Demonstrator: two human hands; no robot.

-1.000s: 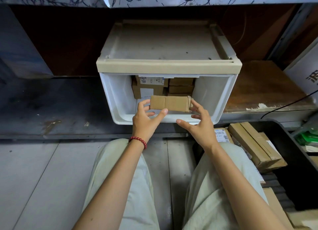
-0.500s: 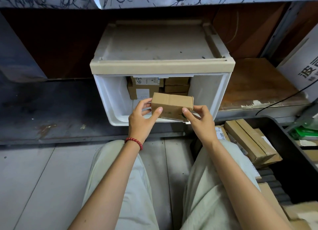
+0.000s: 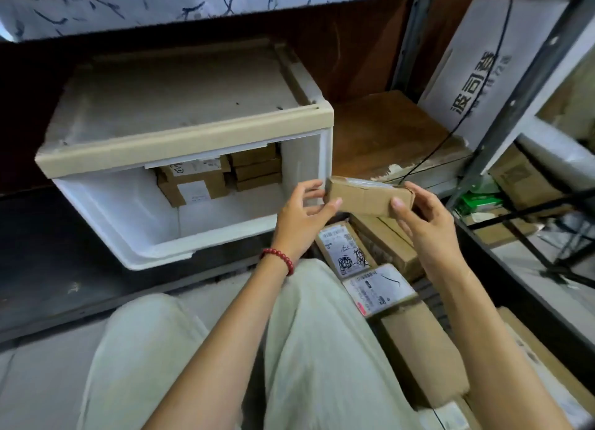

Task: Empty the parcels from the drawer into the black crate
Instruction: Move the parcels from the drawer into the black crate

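Brown parcel hangs over the crate. We pinch one end with our left hand and the other end with our right hand.

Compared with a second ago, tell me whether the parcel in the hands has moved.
Yes. The parcel moved right, from inside the drawer mouth to beyond its right wall, toward the black crate.
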